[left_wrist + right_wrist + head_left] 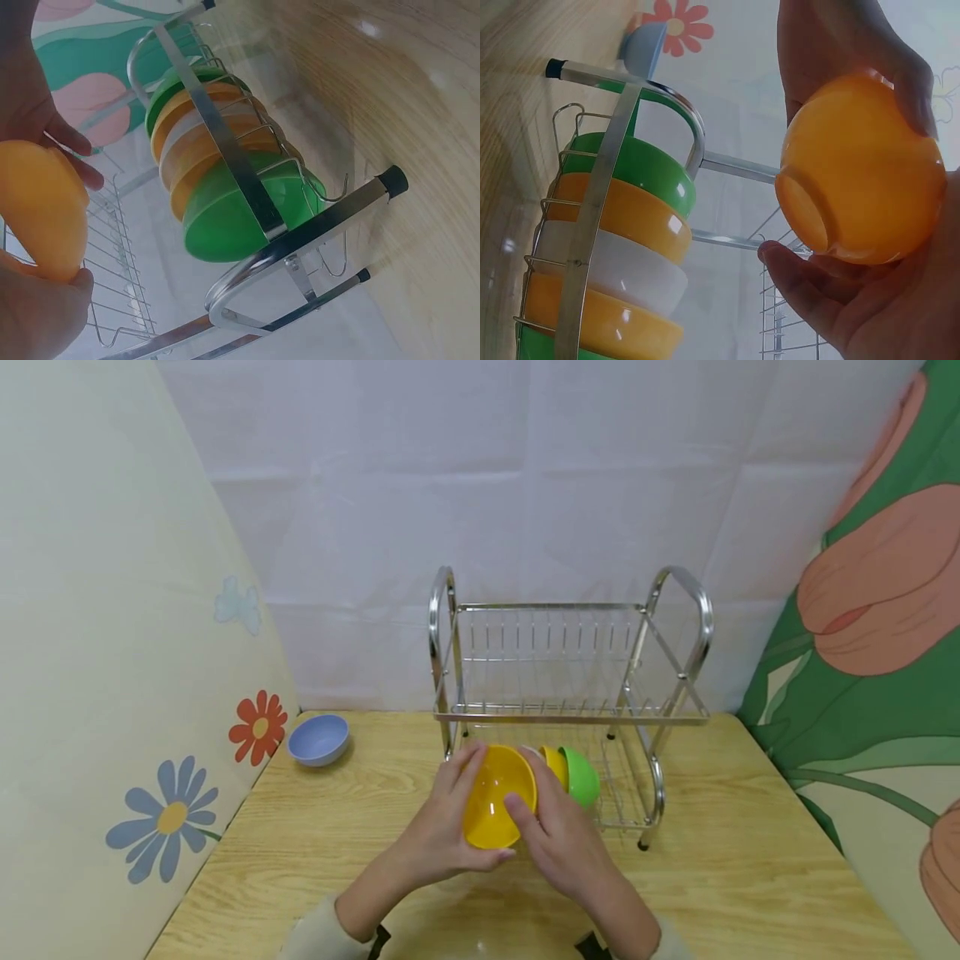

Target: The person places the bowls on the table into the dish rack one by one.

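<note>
A yellow bowl (487,802) is held between both hands in front of the dish rack, its hollow side toward the head camera. My left hand (438,831) grips its left side, fingers at the upper rim and thumb low down. On the other side my right hand (566,843) holds the bowl, thumb over the near rim. In the right wrist view the underside and foot ring of the yellow bowl (862,172) show. Green, yellow and white bowls stand on edge in a row on the rack's lower tier, including a green bowl (240,210) and a white bowl (611,266).
The two-tier metal dish rack (570,720) stands at the back of the wooden table (720,877). A blue bowl (318,742) sits upright at the table's back left. White cloth (525,485) hangs behind, with flower-patterned panels at both sides.
</note>
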The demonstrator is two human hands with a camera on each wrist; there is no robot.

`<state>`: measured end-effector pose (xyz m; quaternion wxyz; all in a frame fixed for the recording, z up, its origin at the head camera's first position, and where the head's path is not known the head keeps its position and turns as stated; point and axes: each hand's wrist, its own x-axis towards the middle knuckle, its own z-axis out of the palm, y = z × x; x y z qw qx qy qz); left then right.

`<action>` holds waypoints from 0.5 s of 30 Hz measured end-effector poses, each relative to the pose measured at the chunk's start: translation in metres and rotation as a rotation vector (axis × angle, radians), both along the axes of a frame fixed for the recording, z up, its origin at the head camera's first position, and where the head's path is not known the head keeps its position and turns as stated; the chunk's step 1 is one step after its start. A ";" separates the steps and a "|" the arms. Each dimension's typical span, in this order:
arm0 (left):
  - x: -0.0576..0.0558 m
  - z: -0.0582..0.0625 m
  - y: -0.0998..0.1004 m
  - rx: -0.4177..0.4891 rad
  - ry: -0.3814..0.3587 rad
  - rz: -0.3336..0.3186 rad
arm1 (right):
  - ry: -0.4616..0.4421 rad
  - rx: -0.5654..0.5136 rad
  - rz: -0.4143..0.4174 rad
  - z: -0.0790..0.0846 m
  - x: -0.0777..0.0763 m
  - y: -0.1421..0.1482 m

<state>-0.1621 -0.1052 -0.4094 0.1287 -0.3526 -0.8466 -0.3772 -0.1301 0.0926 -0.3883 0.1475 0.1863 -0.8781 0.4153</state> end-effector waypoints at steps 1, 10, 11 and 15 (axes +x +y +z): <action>0.000 -0.001 0.001 -0.004 -0.001 0.004 | -0.004 0.004 -0.007 0.000 0.000 0.000; 0.000 -0.008 0.006 -0.047 -0.076 0.025 | 0.028 0.090 -0.036 0.001 0.004 -0.002; 0.000 -0.009 0.006 -0.054 -0.075 0.026 | 0.036 0.106 -0.037 0.001 0.004 -0.001; -0.001 -0.011 0.008 -0.078 -0.076 0.027 | 0.073 0.162 -0.044 0.002 0.004 -0.002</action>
